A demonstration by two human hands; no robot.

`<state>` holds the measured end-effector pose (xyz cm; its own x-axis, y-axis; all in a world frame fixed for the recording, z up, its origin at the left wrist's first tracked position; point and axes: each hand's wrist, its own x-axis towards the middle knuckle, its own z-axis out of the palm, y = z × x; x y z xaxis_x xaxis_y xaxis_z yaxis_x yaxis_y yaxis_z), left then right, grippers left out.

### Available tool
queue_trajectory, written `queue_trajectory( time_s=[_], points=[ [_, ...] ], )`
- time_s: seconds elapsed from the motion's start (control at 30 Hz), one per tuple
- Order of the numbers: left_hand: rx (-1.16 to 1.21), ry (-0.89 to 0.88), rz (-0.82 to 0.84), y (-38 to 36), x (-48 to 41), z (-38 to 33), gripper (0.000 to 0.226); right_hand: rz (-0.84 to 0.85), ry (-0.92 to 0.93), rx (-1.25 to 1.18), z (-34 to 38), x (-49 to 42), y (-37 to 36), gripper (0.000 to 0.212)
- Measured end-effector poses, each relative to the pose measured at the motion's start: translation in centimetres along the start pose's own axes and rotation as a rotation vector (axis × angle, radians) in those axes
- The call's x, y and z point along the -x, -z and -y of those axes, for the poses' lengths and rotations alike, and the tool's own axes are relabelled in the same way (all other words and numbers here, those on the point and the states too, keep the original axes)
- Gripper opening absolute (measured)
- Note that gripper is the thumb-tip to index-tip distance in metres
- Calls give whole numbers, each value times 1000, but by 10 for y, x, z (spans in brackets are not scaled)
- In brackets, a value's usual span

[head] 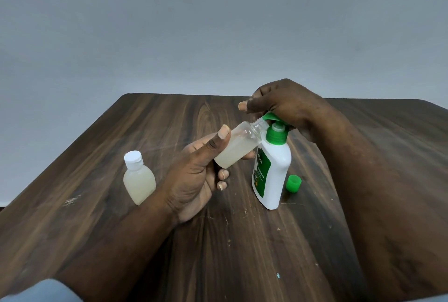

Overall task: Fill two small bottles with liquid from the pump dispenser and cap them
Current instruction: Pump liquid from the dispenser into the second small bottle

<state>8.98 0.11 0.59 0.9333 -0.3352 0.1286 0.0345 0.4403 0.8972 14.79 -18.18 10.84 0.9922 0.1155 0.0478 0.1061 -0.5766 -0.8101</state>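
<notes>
My left hand [194,175] grips a small clear bottle [238,146], uncapped, tilted with its threaded mouth up against the green nozzle of the pump dispenser [272,168]. The bottle is partly filled with cloudy pale liquid. The dispenser is white with a green label and green pump, standing on the table. My right hand [283,105] lies over the pump head, fingers curled round it. A second small bottle [138,180] stands upright to the left, full of the same liquid and closed with a white cap.
A loose green cap [293,183] lies on the dark wooden table [242,241] just right of the dispenser. A plain grey wall stands behind the table's far edge. Small crumbs dot the wood near me.
</notes>
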Motion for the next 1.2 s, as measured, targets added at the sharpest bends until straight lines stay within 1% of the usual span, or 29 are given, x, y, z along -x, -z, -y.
queue_trajectory(
  time_s=[0.07, 0.23, 0.27, 0.4, 0.53, 0.7, 0.77, 0.87, 0.97, 1.07, 1.2],
  points=[
    [-11, 2, 0, -1, 1, -1, 35, -5, 2, 1, 0, -1, 1, 28],
    [-12, 7, 4, -4, 3, -4, 33, -3, 0, 14, 1, -1, 1, 25],
    [-9, 3, 6, -4, 3, -4, 33, 3, 1, 26, 1, -2, 1, 26],
    [23, -12, 7, -2, 0, -3, 45, 28, 1, 51, -2, -3, -1, 20],
    [27, -15, 7, -1, 0, -2, 46, 19, 9, 48, -3, -3, -1, 23],
    [34, -12, 6, -1, 0, -2, 46, -7, 7, 40, 0, -2, 2, 20],
    [38, -10, 7, 0, 0, -2, 46, -3, 5, 42, 0, -2, 2, 17],
    [38, -11, -5, 1, -1, -1, 49, 16, 3, 58, -3, -5, 0, 20],
    [40, -12, 2, 1, -1, -1, 46, 20, 1, 51, -6, -6, -1, 16],
    [33, -6, 0, 0, 0, -1, 42, 12, 4, 47, -6, -6, -1, 20],
    [46, -6, 1, -1, -1, -1, 47, 2, 14, 58, -2, -4, 1, 24]
  ],
)
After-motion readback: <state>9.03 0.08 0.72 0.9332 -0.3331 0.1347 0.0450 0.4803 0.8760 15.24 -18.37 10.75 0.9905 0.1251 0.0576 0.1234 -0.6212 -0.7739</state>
